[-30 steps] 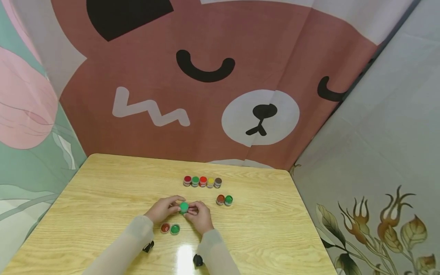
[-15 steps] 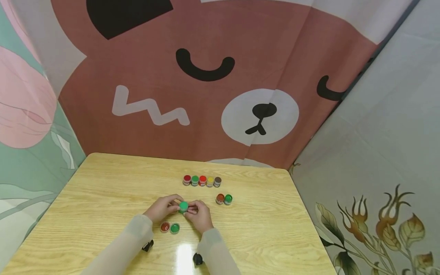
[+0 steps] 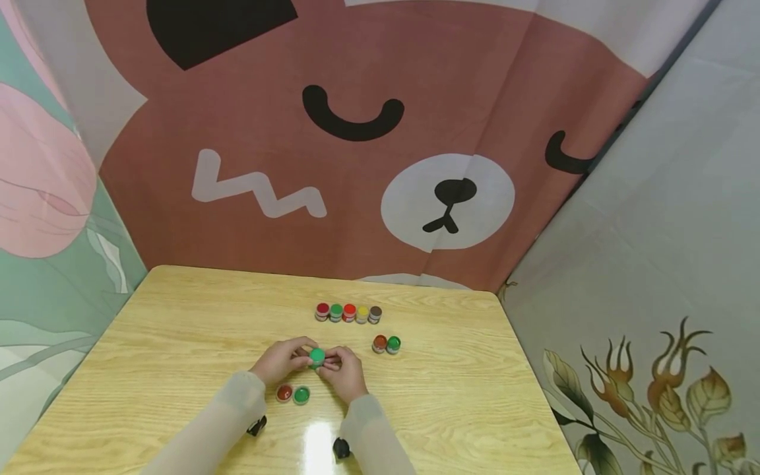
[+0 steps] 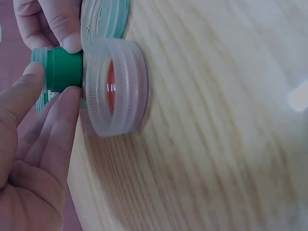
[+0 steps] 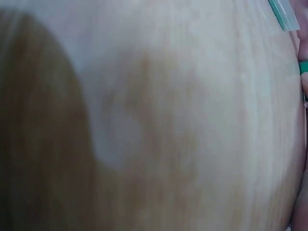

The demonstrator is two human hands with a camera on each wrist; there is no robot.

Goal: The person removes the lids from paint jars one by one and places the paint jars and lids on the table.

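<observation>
In the head view a small green paint pot [image 3: 317,357] sits between my two hands. The left hand [image 3: 283,358] grips it from the left, and the left wrist view shows that thumb on the pot's clear-edged end with fingers along its green side. From the other side the right hand [image 3: 346,373] pinches the pot, a fingertip [image 4: 72,43] pressing its green wall. Close in front of the hands lie two shallow clear ribbed caps, one red inside [image 3: 284,393] and one green inside [image 3: 301,395]. Only slivers of the right hand [image 5: 304,43] show in the right wrist view.
Several lidded paint pots [image 3: 349,313] stand in a row toward the back of the wooden table [image 3: 196,330]. Right of the hands are two open pots, one red-brown [image 3: 380,344] and one green [image 3: 394,344]. Printed curtains hang behind and beside the table.
</observation>
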